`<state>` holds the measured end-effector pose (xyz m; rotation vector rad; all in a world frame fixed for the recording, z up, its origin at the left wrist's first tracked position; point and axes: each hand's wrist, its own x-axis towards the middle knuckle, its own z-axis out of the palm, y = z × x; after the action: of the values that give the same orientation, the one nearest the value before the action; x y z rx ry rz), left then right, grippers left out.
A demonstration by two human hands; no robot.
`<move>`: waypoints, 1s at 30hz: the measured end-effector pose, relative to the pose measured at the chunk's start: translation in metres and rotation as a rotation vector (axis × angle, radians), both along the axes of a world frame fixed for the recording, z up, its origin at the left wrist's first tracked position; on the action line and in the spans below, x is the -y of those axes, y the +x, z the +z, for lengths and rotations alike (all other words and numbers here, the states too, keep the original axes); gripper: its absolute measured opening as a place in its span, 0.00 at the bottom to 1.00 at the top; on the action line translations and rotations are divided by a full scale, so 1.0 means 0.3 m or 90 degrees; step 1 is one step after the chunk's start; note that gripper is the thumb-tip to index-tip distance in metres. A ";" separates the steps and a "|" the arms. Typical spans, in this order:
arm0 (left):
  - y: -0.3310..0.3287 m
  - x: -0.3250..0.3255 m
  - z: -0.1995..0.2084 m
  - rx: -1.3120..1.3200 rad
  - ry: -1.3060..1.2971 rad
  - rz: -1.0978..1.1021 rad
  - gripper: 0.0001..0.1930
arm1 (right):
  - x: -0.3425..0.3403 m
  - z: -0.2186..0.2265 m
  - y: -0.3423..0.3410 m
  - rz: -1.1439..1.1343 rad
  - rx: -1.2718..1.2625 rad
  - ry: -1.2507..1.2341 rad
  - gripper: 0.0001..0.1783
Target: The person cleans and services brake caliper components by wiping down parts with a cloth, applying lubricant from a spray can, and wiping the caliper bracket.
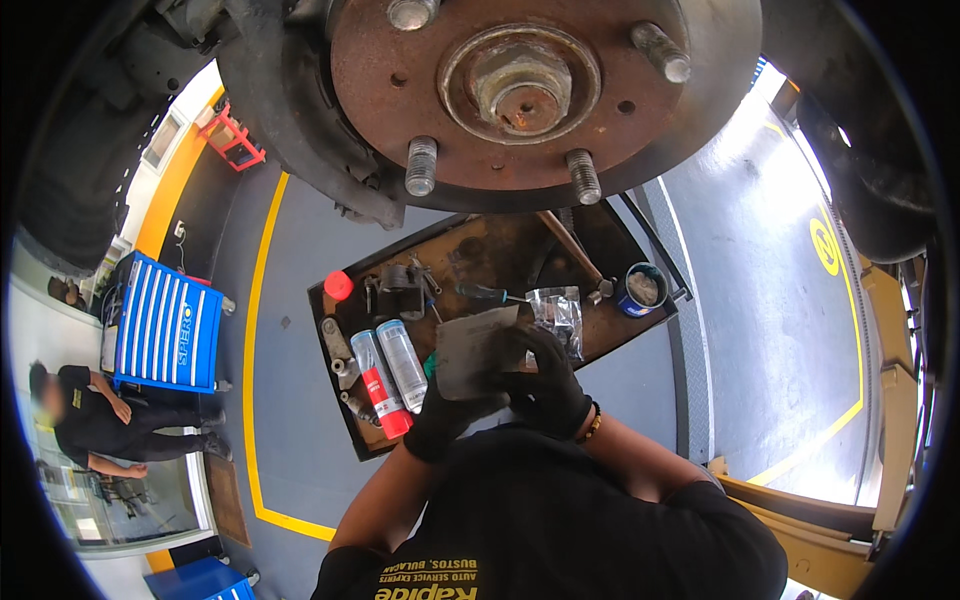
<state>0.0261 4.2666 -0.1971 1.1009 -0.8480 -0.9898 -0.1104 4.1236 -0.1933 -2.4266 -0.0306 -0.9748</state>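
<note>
Grey sheet (pixel 468 350) held above the tray (pixel 607 325), just inside its near edge.
Left hand (pixel 443 418) grasps its lower edge; right hand (pixel 548 385) curls at its right side, though blur hides whether it grips. Best done with the sheet steadied flat between both hands, clear of the cans (pixel 402 362) at the near-left corner and the tub (pixel 642 290) at the right corner.
</note>
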 end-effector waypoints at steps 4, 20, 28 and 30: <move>-0.048 -0.007 0.117 -0.243 -0.085 0.021 0.26 | -0.023 0.057 -0.013 -0.035 0.035 0.162 0.24; -0.100 -0.060 0.067 0.154 0.003 0.174 0.14 | -0.034 0.113 -0.016 -0.034 -0.054 0.473 0.22; -0.082 -0.094 0.048 0.007 0.054 0.175 0.12 | 0.052 0.173 0.022 0.074 -0.138 0.178 0.12; -0.076 -0.100 0.062 0.019 0.087 0.172 0.12 | 0.056 0.191 0.033 0.090 -0.199 0.245 0.12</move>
<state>0.0034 4.2966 -0.1785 1.3114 -0.6409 -0.8153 -0.1004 4.1069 -0.1359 -2.1556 0.0859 -0.4792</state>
